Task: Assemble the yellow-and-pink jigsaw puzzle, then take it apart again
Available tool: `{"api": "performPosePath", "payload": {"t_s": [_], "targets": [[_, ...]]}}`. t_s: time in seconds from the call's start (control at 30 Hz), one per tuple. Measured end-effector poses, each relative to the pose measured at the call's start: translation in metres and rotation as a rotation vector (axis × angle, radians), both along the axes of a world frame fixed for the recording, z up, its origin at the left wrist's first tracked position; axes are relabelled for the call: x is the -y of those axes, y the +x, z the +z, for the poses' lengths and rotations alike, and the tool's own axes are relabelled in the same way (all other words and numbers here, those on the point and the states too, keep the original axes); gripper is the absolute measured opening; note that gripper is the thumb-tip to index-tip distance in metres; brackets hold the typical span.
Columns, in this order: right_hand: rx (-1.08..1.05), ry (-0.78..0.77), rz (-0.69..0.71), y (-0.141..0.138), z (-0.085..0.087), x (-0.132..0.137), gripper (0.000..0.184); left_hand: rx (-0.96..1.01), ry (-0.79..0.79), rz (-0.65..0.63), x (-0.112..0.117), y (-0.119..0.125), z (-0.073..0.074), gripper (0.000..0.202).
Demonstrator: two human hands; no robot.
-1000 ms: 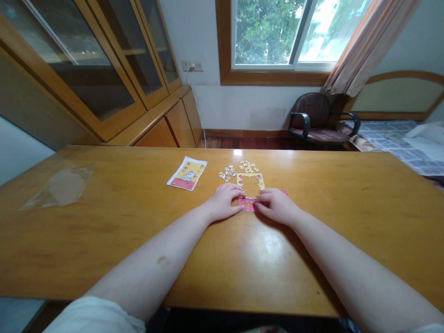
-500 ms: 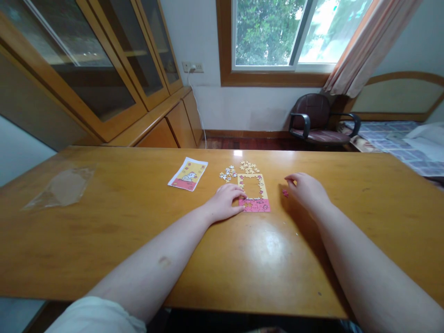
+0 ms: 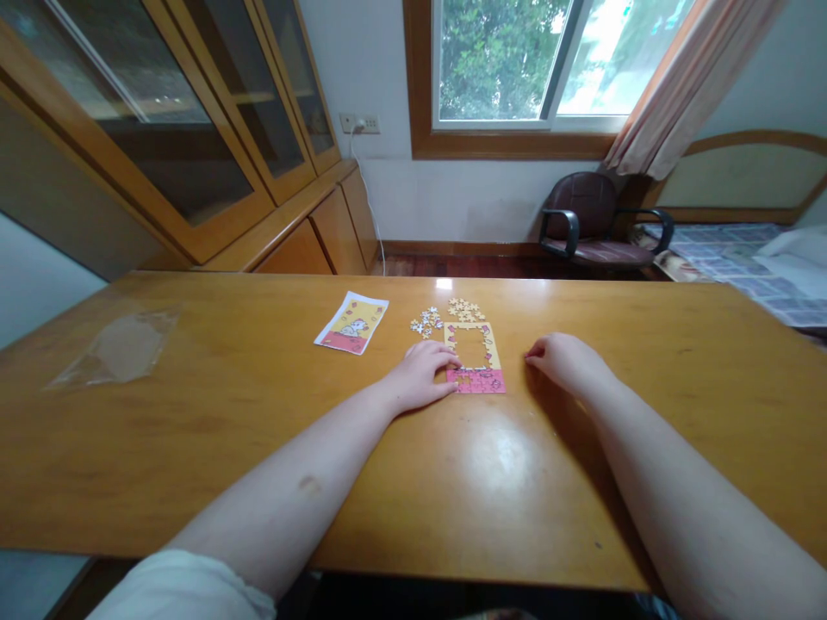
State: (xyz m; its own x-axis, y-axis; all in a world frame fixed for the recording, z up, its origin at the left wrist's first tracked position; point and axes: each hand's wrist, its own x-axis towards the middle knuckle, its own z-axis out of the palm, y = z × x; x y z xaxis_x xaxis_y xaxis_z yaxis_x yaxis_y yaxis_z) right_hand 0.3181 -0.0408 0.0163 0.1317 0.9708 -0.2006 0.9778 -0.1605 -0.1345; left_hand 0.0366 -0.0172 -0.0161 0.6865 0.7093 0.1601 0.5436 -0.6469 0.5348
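Note:
A partly assembled jigsaw puzzle lies flat on the table, its lower band pink and its yellow border framing an open middle. A small gap shows in the pink band. My left hand rests on the puzzle's left edge with thumb and fingers apart. To the right of the puzzle, my right hand is down at the tabletop, thumb and finger pinched on a pink puzzle piece that is mostly hidden. Behind the puzzle lie loose yellow pieces and a small heap of whitish pieces.
A printed picture card lies left of the puzzle. Farther left is a clear plastic bag on the wooden table. Beyond the table stand a glass-door cabinet, an armchair and a bed.
My right hand has come down and slightly toward me, its fingertips closing over the pink pieces that lay uncovered before. My left hand has stayed on the puzzle.

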Motion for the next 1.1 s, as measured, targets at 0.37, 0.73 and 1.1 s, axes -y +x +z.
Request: {"api": "performPosePath", "payload": {"t_s": [0.37,0.73,1.1], "targets": [[-0.176,0.064,0.195,-0.011,-0.013,0.003,0.01,-0.009,-0.004,0.002,0.001,0.001,0.0,0.031],[-0.257,0.071,0.17,-0.017,-0.02,0.004,0.013,-0.006,0.01,-0.009,0.0,0.001,-0.001,0.031],[-0.332,0.034,0.112,-0.02,-0.017,0.005,0.015,-0.014,0.003,-0.004,0.0,0.001,0.002,0.032]]}}
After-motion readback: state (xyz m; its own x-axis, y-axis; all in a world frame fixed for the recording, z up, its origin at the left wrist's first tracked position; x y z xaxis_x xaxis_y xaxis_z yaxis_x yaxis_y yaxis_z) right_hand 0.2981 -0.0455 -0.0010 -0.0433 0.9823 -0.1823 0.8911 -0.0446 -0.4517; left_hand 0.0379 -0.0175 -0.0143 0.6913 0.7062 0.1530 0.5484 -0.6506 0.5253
